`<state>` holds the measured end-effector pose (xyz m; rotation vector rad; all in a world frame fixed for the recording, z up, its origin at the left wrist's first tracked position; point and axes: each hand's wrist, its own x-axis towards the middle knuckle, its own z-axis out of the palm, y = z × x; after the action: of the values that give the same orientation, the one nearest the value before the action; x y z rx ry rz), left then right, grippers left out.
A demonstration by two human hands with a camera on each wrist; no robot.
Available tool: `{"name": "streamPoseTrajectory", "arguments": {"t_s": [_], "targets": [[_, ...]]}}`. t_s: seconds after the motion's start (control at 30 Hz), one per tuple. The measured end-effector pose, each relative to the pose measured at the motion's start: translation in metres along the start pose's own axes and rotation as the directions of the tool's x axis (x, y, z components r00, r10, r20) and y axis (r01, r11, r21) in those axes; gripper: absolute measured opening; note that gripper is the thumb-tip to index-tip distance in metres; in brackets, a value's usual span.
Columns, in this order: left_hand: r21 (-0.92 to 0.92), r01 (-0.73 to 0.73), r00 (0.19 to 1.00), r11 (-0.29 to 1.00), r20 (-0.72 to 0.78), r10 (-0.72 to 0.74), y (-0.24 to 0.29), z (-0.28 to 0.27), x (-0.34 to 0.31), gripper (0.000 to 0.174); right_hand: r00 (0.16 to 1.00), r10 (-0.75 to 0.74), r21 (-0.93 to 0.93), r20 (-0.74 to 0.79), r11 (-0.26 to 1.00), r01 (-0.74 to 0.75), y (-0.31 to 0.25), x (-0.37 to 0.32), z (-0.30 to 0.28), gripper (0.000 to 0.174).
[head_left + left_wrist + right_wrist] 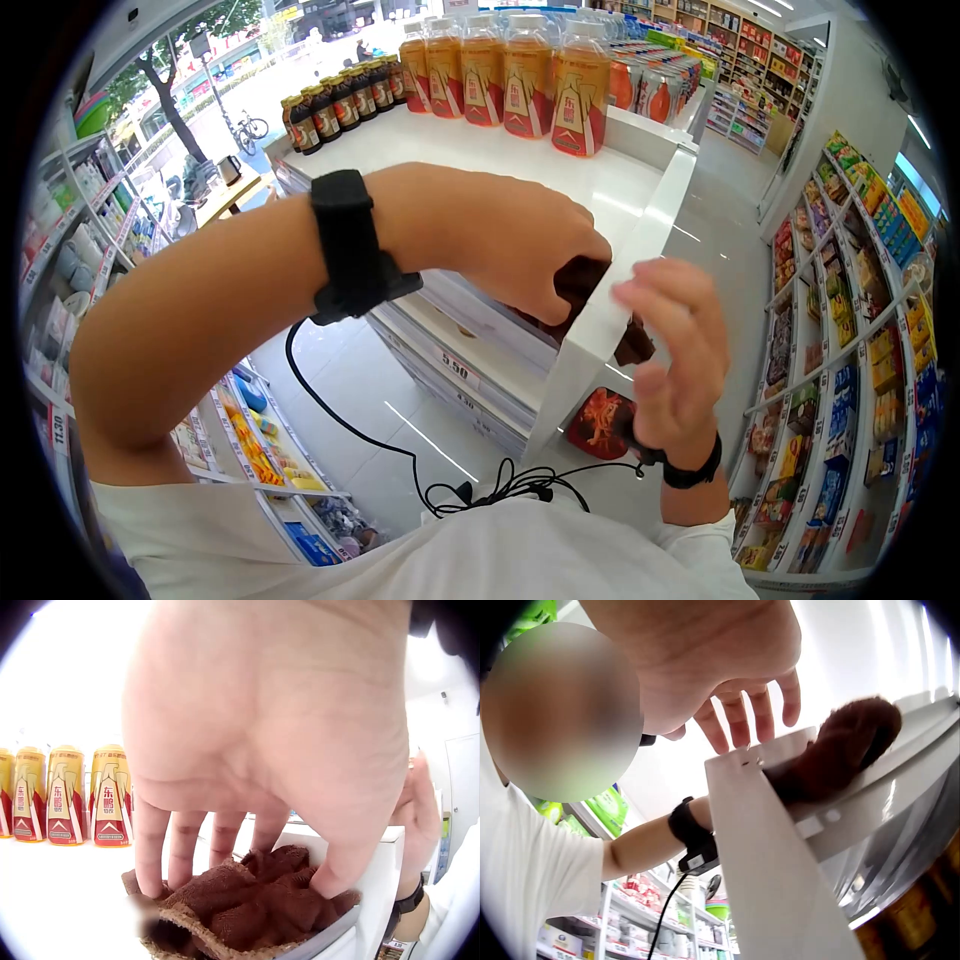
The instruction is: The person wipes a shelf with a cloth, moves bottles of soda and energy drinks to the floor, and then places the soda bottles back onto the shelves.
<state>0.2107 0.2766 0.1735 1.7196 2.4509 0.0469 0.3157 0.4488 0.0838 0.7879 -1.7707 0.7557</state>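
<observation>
A brown cloth (262,892) with a frayed, lighter edge lies bunched at the corner of the white shelf (640,240). My left hand (510,235) reaches across from the left and grips it, fingers on one side and thumb on the other in the left wrist view. Part of the cloth hangs over the outer side of the shelf's end panel. Just right of that panel my right hand (682,345) is raised, its fingers loosely bent and holding nothing. In the right wrist view its fingers are beside the panel's top edge, near the cloth.
Orange drink bottles (530,75) and small dark bottles (340,100) stand in rows at the back of the shelf top. A black cable (350,420) hangs from the left wrist strap. Stocked shelves (850,370) line the right side. A red-patterned container (598,425) sits low beside the unit.
</observation>
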Motion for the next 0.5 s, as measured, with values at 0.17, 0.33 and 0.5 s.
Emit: {"name": "streamPoseTrajectory", "arguments": {"t_s": [0.17,0.33,0.5], "targets": [[0.067,0.063,0.995,0.996,0.069,-0.067,0.006,-0.005,0.007,0.026,0.958,-0.226,0.102,0.175,0.972,0.21,0.0,-0.006,0.013,0.02],[0.163,0.085,0.993,0.983,0.068,-0.097,-0.003,-0.009,0.01,0.038,0.98,-0.196,0.187,0.015,0.964,0.19,0.008,-0.017,0.025,0.021],[0.165,0.171,0.977,0.971,0.099,-0.189,-0.021,-0.017,0.005,0.048,0.989,-0.138,0.272,-0.056,0.951,0.148,0.011,-0.022,0.032,0.018]]}}
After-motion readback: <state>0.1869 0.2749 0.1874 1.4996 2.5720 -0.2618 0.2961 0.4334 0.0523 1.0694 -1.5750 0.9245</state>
